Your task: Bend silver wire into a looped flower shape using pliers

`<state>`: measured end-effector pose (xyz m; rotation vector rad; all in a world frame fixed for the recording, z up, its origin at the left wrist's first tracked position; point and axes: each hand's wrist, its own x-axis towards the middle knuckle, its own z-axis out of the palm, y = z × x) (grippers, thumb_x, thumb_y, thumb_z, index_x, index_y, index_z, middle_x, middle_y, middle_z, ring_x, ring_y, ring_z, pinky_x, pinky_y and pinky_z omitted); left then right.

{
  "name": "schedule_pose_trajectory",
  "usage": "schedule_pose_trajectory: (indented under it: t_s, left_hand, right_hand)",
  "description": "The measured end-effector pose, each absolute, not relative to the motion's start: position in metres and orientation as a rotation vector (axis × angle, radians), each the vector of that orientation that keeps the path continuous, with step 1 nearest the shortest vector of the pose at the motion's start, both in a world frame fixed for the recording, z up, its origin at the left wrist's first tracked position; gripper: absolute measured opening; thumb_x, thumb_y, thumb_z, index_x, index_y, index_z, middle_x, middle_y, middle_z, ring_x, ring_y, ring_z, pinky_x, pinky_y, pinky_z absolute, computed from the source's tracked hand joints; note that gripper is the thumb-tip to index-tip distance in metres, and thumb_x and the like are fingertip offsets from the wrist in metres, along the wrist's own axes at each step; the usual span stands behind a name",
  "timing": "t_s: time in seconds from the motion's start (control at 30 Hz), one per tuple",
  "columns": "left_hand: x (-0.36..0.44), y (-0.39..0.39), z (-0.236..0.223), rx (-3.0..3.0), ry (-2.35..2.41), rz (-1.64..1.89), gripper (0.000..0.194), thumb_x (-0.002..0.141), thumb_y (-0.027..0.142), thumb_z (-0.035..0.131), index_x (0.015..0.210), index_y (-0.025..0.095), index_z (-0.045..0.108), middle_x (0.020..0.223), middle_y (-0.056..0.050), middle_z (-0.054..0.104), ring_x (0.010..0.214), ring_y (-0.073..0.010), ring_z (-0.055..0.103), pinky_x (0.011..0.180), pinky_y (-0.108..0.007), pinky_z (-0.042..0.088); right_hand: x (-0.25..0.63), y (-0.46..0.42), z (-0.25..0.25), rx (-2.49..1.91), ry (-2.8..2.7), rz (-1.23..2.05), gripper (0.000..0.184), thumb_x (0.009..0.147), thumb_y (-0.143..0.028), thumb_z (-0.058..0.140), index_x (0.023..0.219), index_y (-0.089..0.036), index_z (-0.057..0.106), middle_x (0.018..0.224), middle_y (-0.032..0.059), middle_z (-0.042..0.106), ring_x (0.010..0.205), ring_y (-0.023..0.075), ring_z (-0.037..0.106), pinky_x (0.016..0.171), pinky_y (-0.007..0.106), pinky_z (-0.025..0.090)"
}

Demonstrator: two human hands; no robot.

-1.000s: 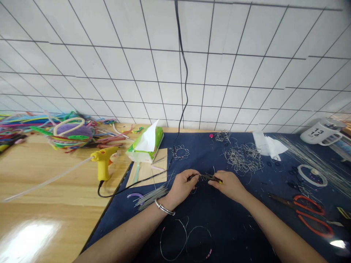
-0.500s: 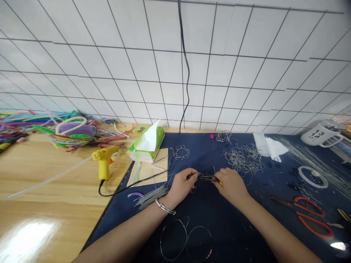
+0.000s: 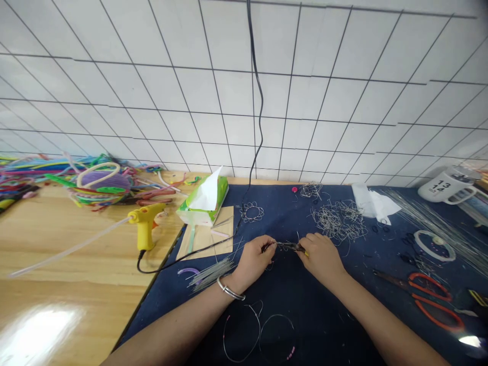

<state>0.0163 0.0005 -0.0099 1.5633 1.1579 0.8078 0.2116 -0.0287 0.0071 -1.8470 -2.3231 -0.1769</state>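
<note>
My left hand (image 3: 256,256) pinches a thin piece of bent wire (image 3: 275,244) over the dark blue cloth. In my right hand (image 3: 321,254) is a pair of pliers (image 3: 288,246), closed around its yellow handle, mostly covered by the fingers. The plier jaws point left and meet the wire right beside my left fingertips. How the wire is shaped inside my left hand is hidden. Below my hands lie two wire hoops (image 3: 260,333) with small pink beads. A flower-shaped wire ring (image 3: 251,212) rests behind my left hand.
Tangled wire pieces (image 3: 339,219) lie behind my right hand, cut wires (image 3: 213,273) by my left wrist. Red-handled scissors (image 3: 430,300) are at right, near a white mug (image 3: 448,185). A yellow glue gun (image 3: 147,223), its cord, and a tissue pack (image 3: 206,201) stand left.
Both hands keep nearly the same place. The plier jaws and the wire have shifted very slightly at my left fingertips.
</note>
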Motion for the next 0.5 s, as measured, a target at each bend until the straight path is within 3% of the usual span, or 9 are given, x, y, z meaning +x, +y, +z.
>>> schedule_pose_trajectory:
  t_s: [0.5]
  left_hand:
    - [0.0157, 0.002, -0.0174, 1.403, 1.15, 0.762, 0.021, 0.076, 0.036, 0.049, 0.078, 0.017, 0.058, 0.052, 0.003, 0.052, 0.042, -0.0086, 0.05, 0.042, -0.018, 0.039]
  right_hand:
    - [0.2124, -0.0278, 0.0067, -1.747, -2.311, -0.313, 0.011, 0.078, -0.021, 0.051, 0.067, -0.019, 0.056, 0.067, 0.0026, 0.05, 0.07, 0.0149, 0.041, 0.066, 0.028, 0.025]
